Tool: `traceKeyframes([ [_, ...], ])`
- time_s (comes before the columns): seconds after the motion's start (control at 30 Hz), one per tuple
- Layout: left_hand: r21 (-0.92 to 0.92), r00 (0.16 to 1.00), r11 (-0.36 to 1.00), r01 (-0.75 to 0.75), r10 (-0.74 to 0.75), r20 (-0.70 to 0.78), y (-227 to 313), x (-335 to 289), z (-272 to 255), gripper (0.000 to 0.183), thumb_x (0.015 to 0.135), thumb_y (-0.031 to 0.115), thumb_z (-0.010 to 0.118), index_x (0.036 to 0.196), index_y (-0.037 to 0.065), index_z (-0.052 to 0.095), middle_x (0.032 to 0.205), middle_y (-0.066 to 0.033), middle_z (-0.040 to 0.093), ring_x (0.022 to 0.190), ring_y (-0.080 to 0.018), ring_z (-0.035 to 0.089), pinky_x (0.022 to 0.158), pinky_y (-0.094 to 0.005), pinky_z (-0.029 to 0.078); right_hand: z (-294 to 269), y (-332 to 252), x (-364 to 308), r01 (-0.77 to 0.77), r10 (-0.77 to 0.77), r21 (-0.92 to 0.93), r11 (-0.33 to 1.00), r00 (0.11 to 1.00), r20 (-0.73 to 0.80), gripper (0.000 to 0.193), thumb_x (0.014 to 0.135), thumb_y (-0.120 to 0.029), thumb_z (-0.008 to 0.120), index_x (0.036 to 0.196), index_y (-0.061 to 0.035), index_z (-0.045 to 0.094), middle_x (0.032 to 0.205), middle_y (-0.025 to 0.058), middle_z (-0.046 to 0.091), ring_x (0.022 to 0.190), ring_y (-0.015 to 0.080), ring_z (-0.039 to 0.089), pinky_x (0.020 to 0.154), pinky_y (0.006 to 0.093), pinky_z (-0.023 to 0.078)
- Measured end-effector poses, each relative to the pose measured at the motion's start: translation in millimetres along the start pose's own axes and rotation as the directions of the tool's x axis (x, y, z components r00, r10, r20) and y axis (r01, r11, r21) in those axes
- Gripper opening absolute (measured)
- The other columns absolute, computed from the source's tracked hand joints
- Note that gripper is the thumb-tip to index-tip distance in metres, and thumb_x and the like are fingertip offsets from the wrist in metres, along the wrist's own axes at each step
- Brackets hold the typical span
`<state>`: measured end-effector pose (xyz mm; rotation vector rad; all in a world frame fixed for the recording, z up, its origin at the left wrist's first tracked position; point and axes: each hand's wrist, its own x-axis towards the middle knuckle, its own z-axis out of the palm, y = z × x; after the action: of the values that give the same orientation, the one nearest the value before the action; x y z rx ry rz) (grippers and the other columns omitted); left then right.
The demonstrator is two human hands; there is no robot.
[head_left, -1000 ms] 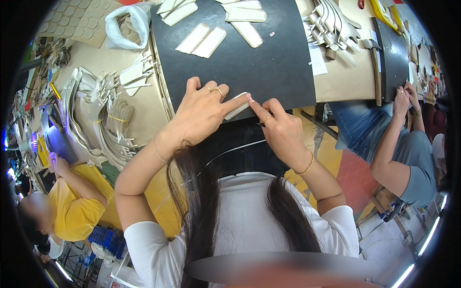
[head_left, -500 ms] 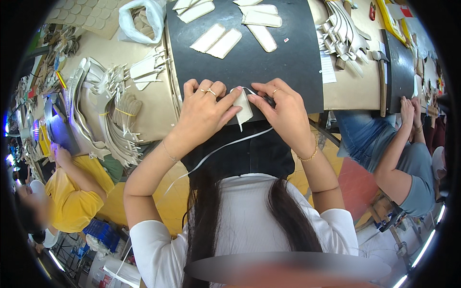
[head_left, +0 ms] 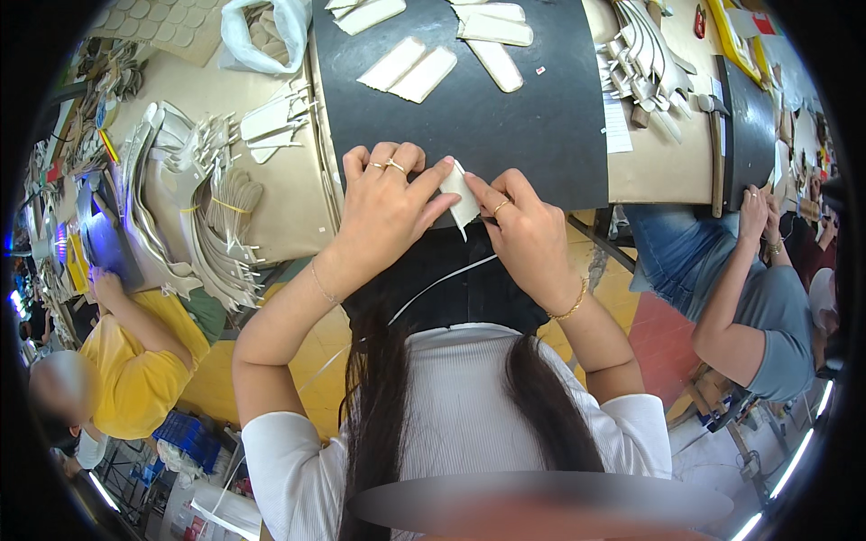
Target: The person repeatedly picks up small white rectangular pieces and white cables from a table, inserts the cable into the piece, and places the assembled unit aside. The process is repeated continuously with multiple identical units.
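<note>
Black matting [head_left: 541,135] tops the tan table [head_left: 663,176] as I watch the pale piece [head_left: 464,200] over the matting's near edge, long axis pointing away from the body: left hand [head_left: 386,194] pinching its left side, right hand [head_left: 532,236] touching its right, grip I cannot tell.

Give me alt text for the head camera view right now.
A person's left hand holds a small off-white piece, the right hand at its right side, by the near edge of a black board; similar pieces lie farther back.
</note>
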<state>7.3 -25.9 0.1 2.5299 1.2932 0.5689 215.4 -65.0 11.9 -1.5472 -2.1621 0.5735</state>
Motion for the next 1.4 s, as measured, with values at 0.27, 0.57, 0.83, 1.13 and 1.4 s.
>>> traceKeyframes([
  [0.27,-0.028,1.0,1.0,-0.007,0.007,-0.001,-3,1,2,0.039,0.081,0.034,0.082,0.114,0.014,0.075,0.098,-0.002,0.056,0.098,-0.0216,0.053,0.088,-0.0433,0.034,2,-3,-3,0.041,-0.041,-0.051,0.998,0.999,-0.003,0.037,0.084,-0.002,0.07,0.121,-0.0039,0.073,0.09,0.0052,0.057,0.06,0.0191,0.065,0.053,0.0318,0.054],
  [0.57,0.021,0.999,1.0,-0.004,0.003,0.035,-14,-7,-4,0.042,0.086,0.031,0.079,0.126,0.023,0.071,0.099,-0.0016,0.056,0.097,-0.0215,0.053,0.087,-0.0427,0.034,3,-8,11,0.138,-0.135,-0.133,0.981,0.99,0.034,0.037,0.086,-0.004,0.067,0.124,-0.0009,0.07,0.091,0.0047,0.055,0.06,0.0163,0.064,0.054,0.0305,0.053],
  [0.83,0.062,0.998,0.997,0.055,-0.055,-0.007,-16,-12,-7,0.04,0.085,0.029,0.08,0.123,0.023,0.074,0.101,-0.0021,0.055,0.099,-0.0224,0.053,0.091,-0.0414,0.036,3,-1,15,0.149,-0.148,-0.055,0.987,0.989,0.023,0.039,0.083,-0.003,0.068,0.122,-0.0071,0.073,0.09,0.0047,0.056,0.061,0.0182,0.064,0.054,0.0313,0.053],
  [1.13,0.057,0.998,0.996,0.062,-0.063,0.009,-17,-11,-9,0.039,0.084,0.03,0.08,0.122,0.023,0.074,0.101,-0.0019,0.054,0.1,-0.0222,0.052,0.092,-0.0409,0.035,-7,5,-10,0.074,-0.069,-0.047,0.996,0.993,0.098,0.049,0.077,0.004,0.072,0.123,-0.0127,0.074,0.091,0.0046,0.057,0.064,0.0209,0.064,0.058,0.0346,0.054],
  [1.4,0.072,0.995,0.995,0.065,-0.071,0.076,-13,-7,-12,0.04,0.087,0.028,0.078,0.126,0.023,0.072,0.104,-0.0026,0.056,0.103,-0.0219,0.053,0.091,-0.0407,0.035,-8,-2,-9,0.076,-0.057,-0.146,0.986,0.99,0.13,0.051,0.076,0.004,0.072,0.124,-0.0136,0.074,0.092,0.0046,0.057,0.063,0.0204,0.064,0.058,0.0341,0.054],
])
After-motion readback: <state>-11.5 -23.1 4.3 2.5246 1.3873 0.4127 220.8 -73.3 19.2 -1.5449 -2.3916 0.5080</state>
